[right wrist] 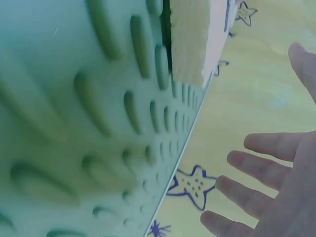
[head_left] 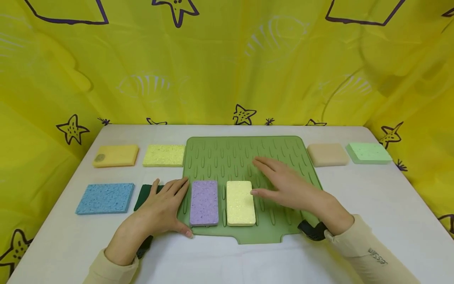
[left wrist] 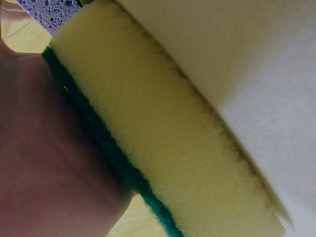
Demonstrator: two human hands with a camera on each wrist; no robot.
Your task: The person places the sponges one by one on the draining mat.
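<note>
My left hand (head_left: 161,205) lies low over a scouring sponge, its fingers extended to the mat's left edge and its thumb at the near corner. That sponge has a dark green scouring pad (head_left: 143,195) on top and yellow foam (left wrist: 163,113) below; the hand hides much of it. A purple sponge (head_left: 204,203) stands lengthwise on the green ribbed mat (head_left: 244,157), just right of the left fingers. Beside it, a pale yellow sponge (head_left: 240,203) lies parallel with a gap between. Over the mat, my right hand (head_left: 287,185) is spread with nothing held, thumb tip near the pale yellow sponge.
Left of the mat are an orange-yellow sponge (head_left: 116,156), a speckled yellow sponge (head_left: 164,155) and a blue sponge (head_left: 105,198). To its right sit a beige sponge (head_left: 328,154) and a mint green sponge (head_left: 369,153). A yellow curtain (head_left: 213,71) surrounds the white table (head_left: 376,205).
</note>
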